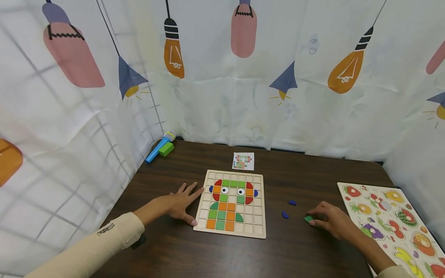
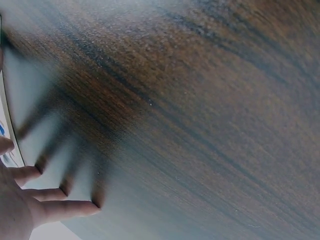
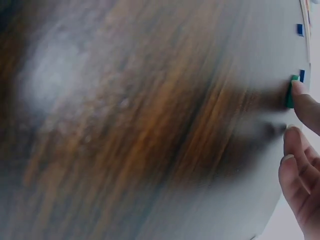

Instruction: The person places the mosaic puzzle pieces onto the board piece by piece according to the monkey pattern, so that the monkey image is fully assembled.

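Observation:
A pale wooden grid board [image 1: 255,220] lies on the dark table, with red, orange, green and blue tiles and two eye tiles set in a figure. My left hand [image 1: 184,202] spreads its fingers at the board's left edge, the thumb by its lower left corner. In the left wrist view, the left hand's fingers [image 2: 70,207] are straight and apart. To the right of the board, my right hand [image 1: 328,220] pinches a green tile [image 1: 308,219] between thumb and finger, low over the table. Two small blue pieces, one upper [image 1: 292,202] and one lower [image 1: 285,215], lie between board and hand.
A small picture card [image 1: 243,161] lies behind the board. At the back left are a blue toy microphone [image 1: 158,148] and a green block [image 1: 166,149]. A fruit puzzle board [image 1: 382,216] lies at the right edge. Printed curtains [image 1: 222,108] hang behind the table.

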